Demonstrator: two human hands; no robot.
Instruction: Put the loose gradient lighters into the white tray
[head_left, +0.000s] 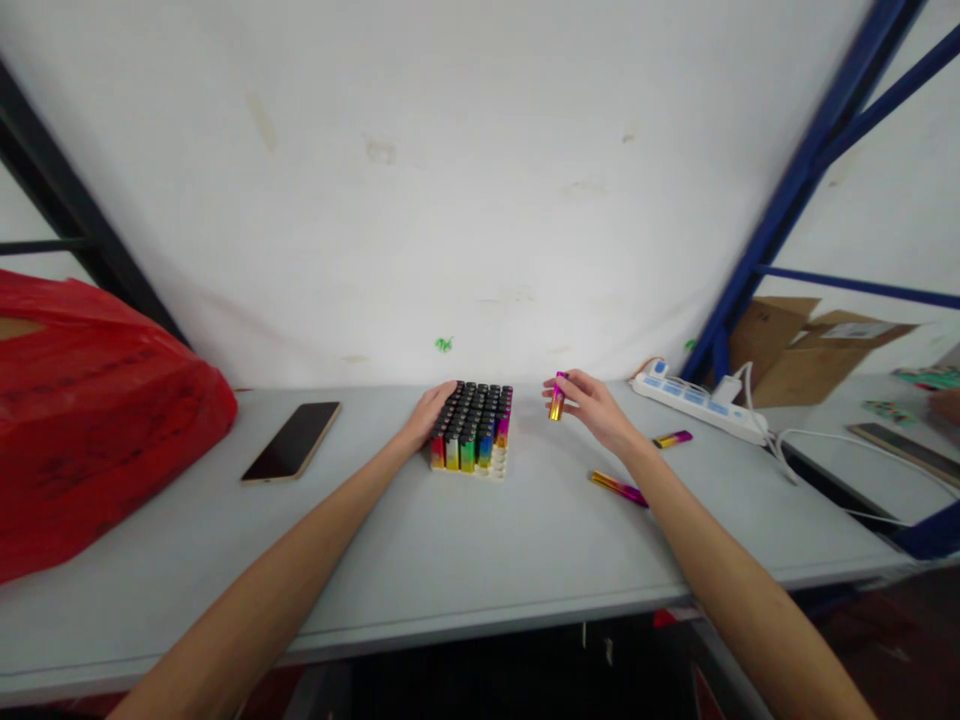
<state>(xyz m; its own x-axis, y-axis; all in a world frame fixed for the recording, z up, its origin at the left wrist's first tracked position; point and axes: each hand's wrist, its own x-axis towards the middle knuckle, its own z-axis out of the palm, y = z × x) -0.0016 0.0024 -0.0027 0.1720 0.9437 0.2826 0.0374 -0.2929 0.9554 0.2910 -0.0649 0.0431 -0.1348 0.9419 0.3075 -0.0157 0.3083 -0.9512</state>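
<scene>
In my right hand [589, 400], between thumb and fingers, is a shiny purple-and-gold lighter [556, 398], held upright above the table to the right of the tray. My left hand [433, 412] lies against the left side of the block of lighters, its fingers stretched along it and partly hidden. Rows of black-topped lighters [467, 452] in red, green, blue and other bright metallic colours stand in a white tray [491, 474]. At the tray's front right corner several slots hold nothing. Beside my right forearm lie loose purple-and-gold lighters [611, 484], and another lighter [673, 439] is farther right.
A dark-screened phone [292, 442] lies on the grey table [420, 570] at left, near a large red plastic bag [97, 420]. To the right are a white power strip [701, 402] with cables and a cardboard box [799, 350]. Behind is a white wall [465, 200].
</scene>
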